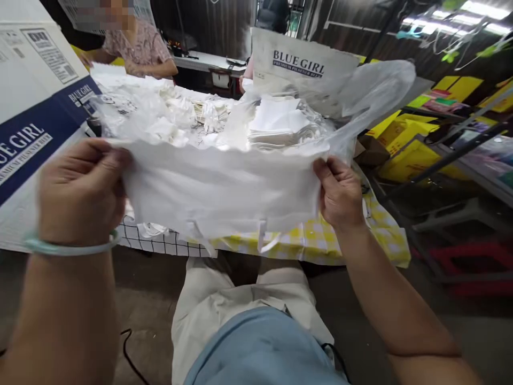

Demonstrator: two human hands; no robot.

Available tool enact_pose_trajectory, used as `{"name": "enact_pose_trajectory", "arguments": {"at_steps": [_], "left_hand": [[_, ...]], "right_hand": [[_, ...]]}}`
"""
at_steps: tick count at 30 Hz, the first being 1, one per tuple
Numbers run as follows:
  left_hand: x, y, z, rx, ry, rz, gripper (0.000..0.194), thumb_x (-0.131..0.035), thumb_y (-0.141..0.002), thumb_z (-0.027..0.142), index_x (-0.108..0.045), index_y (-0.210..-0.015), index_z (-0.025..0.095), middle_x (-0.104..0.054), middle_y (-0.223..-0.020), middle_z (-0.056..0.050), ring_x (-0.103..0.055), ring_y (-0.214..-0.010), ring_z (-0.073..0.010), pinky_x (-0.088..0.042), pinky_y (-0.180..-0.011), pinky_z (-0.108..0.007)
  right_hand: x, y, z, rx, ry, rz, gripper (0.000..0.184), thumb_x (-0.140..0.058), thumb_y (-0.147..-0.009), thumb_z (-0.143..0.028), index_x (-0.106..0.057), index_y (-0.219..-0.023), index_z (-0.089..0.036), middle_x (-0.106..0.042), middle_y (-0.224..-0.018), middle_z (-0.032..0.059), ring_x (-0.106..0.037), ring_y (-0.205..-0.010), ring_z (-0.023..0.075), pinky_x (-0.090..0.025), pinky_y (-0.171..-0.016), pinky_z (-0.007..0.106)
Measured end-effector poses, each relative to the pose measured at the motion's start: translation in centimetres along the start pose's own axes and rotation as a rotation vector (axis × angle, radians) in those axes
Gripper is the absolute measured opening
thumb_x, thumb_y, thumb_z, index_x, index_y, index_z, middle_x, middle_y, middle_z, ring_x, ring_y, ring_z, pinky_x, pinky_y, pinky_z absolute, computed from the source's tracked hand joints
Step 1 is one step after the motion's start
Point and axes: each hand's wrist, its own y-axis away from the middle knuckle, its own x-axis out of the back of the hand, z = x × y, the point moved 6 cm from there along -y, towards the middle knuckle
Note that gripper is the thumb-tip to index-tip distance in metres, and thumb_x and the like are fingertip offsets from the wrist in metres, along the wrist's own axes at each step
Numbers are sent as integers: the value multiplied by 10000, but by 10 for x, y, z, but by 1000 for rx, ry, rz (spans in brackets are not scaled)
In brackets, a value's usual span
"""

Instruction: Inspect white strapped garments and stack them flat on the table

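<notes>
Stretched wide between my two hands is a white camisole top [224, 187], with its wavy hem uppermost and thin straps hanging from the lower edge. My left hand [86, 184] pinches its left end between thumb and fingers; a pale green bangle circles that wrist. At the other end, my right hand [340, 190] grips the cloth with closed fingers. Just beyond the top lies a stack of folded white cloth pieces [276, 125] in a clear plastic bag [377, 93]. The camisole hides part of the table edge behind it.
A white and blue carton [40, 123] stands close on my left, another carton [304, 64] behind the stack. White garments [160, 115] heap across the table, which has a yellow checked cloth [320, 243]. A person [142, 48] works opposite. Shelving [452, 144] with yellow packages is at right.
</notes>
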Motion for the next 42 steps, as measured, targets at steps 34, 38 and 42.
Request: {"name": "enact_pose_trajectory", "arguments": {"at_steps": [34,38,42], "left_hand": [[11,-82,-155,-47,-1073,-55,298,-508,-816,279,-644,-1022,111,-693,-1021,-152,-654,-955,-270,-486,-916,-422],[72,-110,-200,249,-1337,-142,359,-558,-777,319,-626,-982,31,-644,-1051,-278,-581,-1090,-392,-426,-962,-503],[86,-121,-218,287,-1231,-58,411,-616,-725,358,-605,-1035,88,-640,-1074,-223,-569,-1105,-358,-424,-972,-453]], "right_hand": [[-115,-22,159,186,811,-500,210,-437,-930,-226,-644,-932,-195,-661,-907,61,-589,-880,194,-446,-844,307],[-212,-82,204,76,843,-544,219,-448,-904,-161,-646,-998,-148,-647,-1024,106,-573,-980,209,-420,-915,313],[-262,-122,238,-57,993,-534,279,-486,-912,-266,-624,-1085,-96,-596,-1136,178,-535,-1076,257,-398,-942,349]]}}
